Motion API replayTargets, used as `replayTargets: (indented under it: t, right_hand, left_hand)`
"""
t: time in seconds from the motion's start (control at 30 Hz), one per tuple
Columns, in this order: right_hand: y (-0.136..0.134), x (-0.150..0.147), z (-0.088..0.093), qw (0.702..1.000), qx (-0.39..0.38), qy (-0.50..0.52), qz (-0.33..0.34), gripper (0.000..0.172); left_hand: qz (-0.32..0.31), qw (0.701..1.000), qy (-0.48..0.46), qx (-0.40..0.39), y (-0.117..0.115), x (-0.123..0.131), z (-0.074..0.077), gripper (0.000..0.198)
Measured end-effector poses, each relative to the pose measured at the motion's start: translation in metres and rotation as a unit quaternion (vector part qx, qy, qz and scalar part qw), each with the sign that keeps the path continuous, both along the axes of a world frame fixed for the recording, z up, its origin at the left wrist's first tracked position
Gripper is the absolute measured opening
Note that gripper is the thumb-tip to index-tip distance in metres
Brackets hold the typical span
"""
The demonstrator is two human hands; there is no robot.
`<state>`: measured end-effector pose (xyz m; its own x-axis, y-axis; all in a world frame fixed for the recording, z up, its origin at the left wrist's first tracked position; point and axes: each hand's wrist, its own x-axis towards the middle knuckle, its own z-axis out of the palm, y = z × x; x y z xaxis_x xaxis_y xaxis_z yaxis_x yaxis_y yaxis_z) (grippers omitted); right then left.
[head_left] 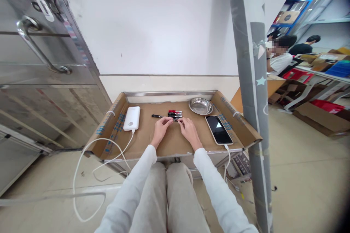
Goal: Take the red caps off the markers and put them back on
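My left hand (162, 128) and my right hand (189, 130) meet near the middle of the cardboard-covered tabletop (144, 143). Their fingertips pinch the two ends of a small dark pen-like marker (175, 119), mostly covered by the fingers. Just beyond it lie a red marker (175, 111) and black markers (175, 114), side by side in a short stack of rows. Another black marker (156, 116) lies apart, to the left, close to my left fingers.
A white power bank (131, 118) with a cable lies left. At right are a round metal dish (201, 106) and a plugged-in phone (219, 130). A wrapped grey pole (253, 80) stands beside the table; a metal door (41, 51) is left. People sit at far right.
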<state>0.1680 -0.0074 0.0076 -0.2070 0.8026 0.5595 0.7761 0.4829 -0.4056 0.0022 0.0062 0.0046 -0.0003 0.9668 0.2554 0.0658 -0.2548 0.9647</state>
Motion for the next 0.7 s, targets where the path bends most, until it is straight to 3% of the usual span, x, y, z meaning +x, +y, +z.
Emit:
replayTargets:
  t: [0.17, 0.47, 0.57, 0.7]
  right_hand:
    - [0.0, 0.0, 0.0, 1.0, 0.001, 0.013, -0.01, 0.019]
    - [-0.002, 0.001, 0.003, 0.998, -0.003, 0.02, 0.062, 0.023]
    - [-0.002, 0.001, 0.004, 0.999, 0.008, 0.004, 0.046, 0.023]
    - [-0.001, 0.002, 0.005, 1.0, 0.019, -0.002, -0.015, 0.024]
  left_hand:
    - [0.009, 1.0, 0.009, 0.007, -0.002, 0.0, 0.002, 0.026]
    - [-0.043, 0.993, 0.101, 0.053, -0.007, 0.003, 0.003, 0.021]
    - [0.009, 0.973, 0.198, 0.12, -0.006, -0.001, 0.005, 0.023]
    - [0.132, 0.902, 0.38, 0.156, 0.004, -0.016, 0.009, 0.034]
